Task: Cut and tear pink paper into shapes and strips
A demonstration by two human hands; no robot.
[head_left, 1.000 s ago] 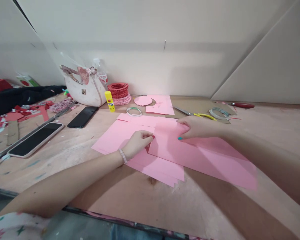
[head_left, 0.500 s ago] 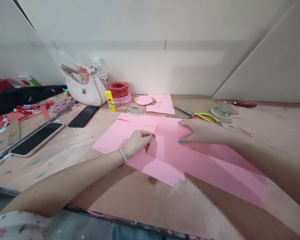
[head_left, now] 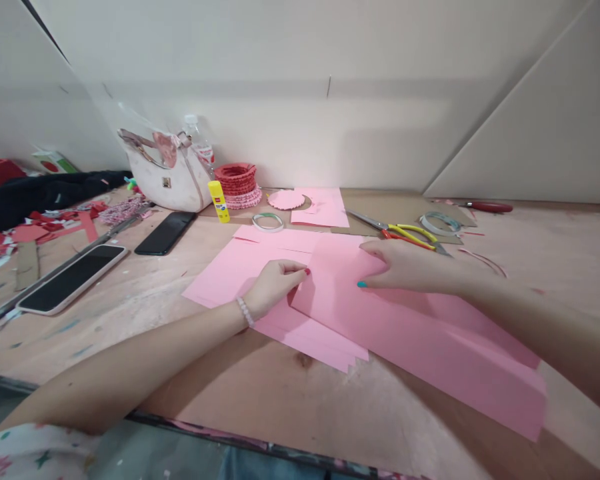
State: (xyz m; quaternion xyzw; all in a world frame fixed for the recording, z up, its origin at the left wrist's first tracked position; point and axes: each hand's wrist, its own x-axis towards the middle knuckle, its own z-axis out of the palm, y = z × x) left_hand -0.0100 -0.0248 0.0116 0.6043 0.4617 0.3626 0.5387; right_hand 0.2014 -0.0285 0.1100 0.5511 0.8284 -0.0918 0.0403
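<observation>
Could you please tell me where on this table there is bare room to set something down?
Bare wooden tabletop shows in front of the pink paper sheets and right of the yellow-handled scissors. Crowded spots: the far left, among red paper scraps, and the back, by the white handbag.

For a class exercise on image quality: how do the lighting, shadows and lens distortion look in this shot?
In the head view, soft light brightens the wall; the left arm casts a broad shadow on the table; the wide lens stretches the right arm toward the frame edge.
</observation>
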